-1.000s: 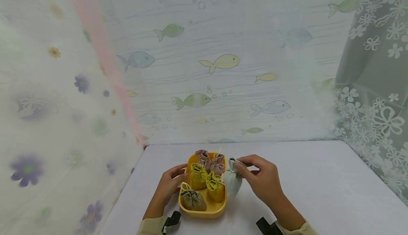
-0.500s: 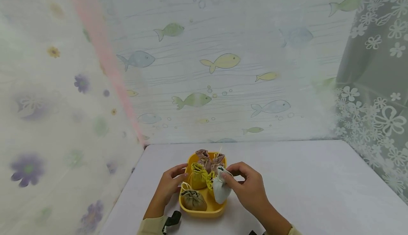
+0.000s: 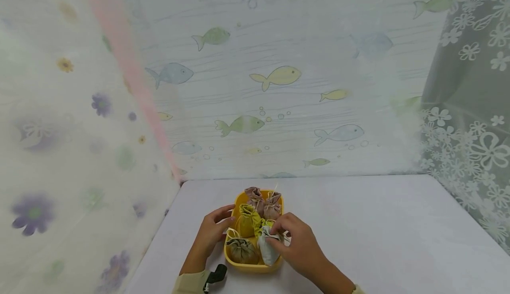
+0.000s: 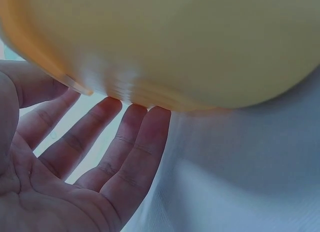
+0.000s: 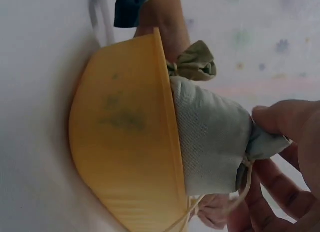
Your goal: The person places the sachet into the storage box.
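Note:
My right hand (image 3: 300,245) pinches the gathered neck of a pale grey-green drawstring pouch (image 3: 268,249) over the near right end of a yellow plastic container (image 3: 244,267). In the right wrist view, the pouch (image 5: 212,137) is at the container's rim, its cord hanging loose. My left hand (image 3: 213,230) rests its fingertips on the container's left side; in the left wrist view, the extended fingers touch its outer wall (image 4: 165,97). Inside sit a brown pouch (image 3: 243,250), a yellow-green pouch (image 3: 249,224), a second yellow-green one mostly hidden, and two mauve pouches (image 3: 272,206) at the far end.
The container stands on a white-covered table (image 3: 370,227). A pale fish-printed curtain (image 3: 275,108) hangs behind the table, and a flower-printed one (image 3: 59,152) along the left. Black wrist camera mount (image 3: 217,274) shows by the left cuff.
My right hand has carried the pale grey-green pouch leftward from beside the container to its near right end and lowered it, partly covering a yellow-green pouch. The left hand has stayed put.

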`<action>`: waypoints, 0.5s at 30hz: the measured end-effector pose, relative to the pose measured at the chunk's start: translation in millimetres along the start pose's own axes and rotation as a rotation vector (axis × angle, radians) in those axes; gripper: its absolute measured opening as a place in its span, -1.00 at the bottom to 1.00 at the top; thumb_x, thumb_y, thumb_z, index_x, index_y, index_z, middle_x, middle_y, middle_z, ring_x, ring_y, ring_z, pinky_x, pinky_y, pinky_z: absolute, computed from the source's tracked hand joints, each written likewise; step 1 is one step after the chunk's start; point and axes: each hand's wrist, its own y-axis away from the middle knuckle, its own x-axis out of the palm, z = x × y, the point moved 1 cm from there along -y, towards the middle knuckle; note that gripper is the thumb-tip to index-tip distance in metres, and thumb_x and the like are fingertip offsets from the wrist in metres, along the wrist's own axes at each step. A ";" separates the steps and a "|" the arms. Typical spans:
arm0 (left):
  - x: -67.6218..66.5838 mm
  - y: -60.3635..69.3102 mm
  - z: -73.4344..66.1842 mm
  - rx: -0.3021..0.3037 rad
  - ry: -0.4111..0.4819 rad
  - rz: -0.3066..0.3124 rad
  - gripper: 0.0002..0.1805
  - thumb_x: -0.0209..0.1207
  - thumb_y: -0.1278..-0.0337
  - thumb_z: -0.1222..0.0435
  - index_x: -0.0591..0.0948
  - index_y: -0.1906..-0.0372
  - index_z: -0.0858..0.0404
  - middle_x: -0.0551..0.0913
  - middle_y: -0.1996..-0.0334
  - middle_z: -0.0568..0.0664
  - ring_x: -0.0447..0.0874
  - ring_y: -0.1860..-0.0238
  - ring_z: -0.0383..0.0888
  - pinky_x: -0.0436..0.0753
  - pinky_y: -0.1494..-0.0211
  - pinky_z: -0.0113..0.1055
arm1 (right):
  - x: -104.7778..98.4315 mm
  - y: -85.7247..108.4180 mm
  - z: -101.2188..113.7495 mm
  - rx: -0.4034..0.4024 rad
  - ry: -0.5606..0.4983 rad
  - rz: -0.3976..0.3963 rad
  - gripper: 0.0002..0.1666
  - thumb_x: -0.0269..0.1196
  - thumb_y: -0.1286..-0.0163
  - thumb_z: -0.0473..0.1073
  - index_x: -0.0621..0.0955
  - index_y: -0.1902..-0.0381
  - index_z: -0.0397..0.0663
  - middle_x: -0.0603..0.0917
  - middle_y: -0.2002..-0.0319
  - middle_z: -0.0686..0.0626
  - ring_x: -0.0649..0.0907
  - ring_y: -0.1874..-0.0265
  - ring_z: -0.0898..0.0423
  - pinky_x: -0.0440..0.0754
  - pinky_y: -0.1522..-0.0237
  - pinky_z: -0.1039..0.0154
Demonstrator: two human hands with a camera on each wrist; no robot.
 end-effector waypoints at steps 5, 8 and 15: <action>-1.3 0.9 1.6 0.002 -0.005 0.001 -0.48 0.35 -0.30 0.06 0.61 -0.34 -0.06 0.58 -0.33 0.15 0.67 -0.20 0.03 0.82 0.06 -0.09 | 2.7 0.3 -5.8 -0.019 0.051 0.072 -0.67 0.57 -0.19 -0.11 0.58 0.30 0.26 0.53 0.25 0.25 0.59 0.29 0.28 0.73 0.28 0.34; -2.4 1.3 1.5 0.005 -0.008 0.000 -0.48 0.35 -0.30 0.07 0.61 -0.35 -0.06 0.58 -0.33 0.15 0.67 -0.21 0.03 0.82 0.05 -0.08 | 7.7 1.0 -10.3 -0.033 0.105 0.069 -0.63 0.58 -0.17 -0.07 0.55 0.29 0.26 0.49 0.26 0.26 0.56 0.31 0.30 0.68 0.31 0.39; -1.5 0.5 0.3 0.006 -0.008 -0.002 -0.48 0.35 -0.30 0.06 0.62 -0.34 -0.05 0.58 -0.33 0.15 0.67 -0.20 0.03 0.82 0.05 -0.08 | 18.3 3.9 -19.9 -0.071 0.189 0.150 -0.56 0.60 -0.13 0.05 0.48 0.36 0.29 0.43 0.32 0.27 0.42 0.43 0.36 0.47 0.42 0.47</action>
